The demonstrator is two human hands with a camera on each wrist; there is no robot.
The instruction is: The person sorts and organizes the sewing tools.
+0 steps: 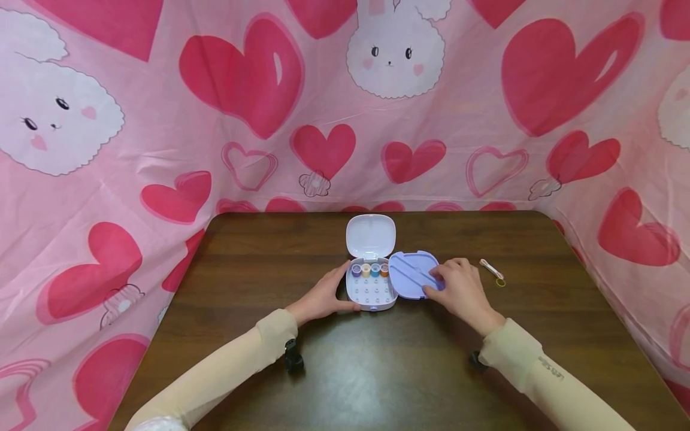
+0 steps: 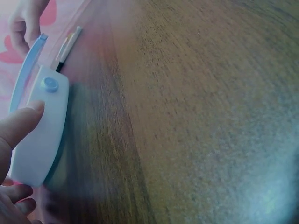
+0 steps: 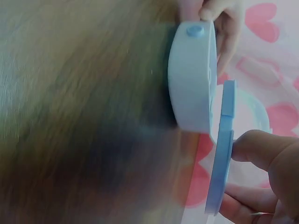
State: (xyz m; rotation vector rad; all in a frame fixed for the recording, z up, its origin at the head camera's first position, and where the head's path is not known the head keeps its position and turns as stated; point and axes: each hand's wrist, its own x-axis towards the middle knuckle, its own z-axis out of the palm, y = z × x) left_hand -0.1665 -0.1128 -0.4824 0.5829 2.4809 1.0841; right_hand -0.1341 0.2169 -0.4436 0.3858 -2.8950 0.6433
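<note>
A white box (image 1: 372, 305) stands on the table with its rounded lid (image 1: 371, 236) raised at the back. Along the box's back row sit several small thread spools (image 1: 366, 270) in purple, cream, blue and orange, with rows of bare pegs in front. My left hand (image 1: 322, 297) grips the box's left side, its thumb (image 2: 23, 123) against the front wall near a round blue catch (image 2: 49, 84). Between thumb and fingers, my right hand (image 1: 462, 291) holds a flat lilac tray (image 1: 412, 274) by its right edge. The tray is raised just right of the box, a diagonal ridge across its face.
A slim whitish-pink item (image 1: 490, 267) with a yellow-green loop at its end lies on the brown wooden table (image 1: 372, 371), right of the right hand. A pink cloth (image 1: 453, 120) with hearts and rabbits hangs behind and beside the table.
</note>
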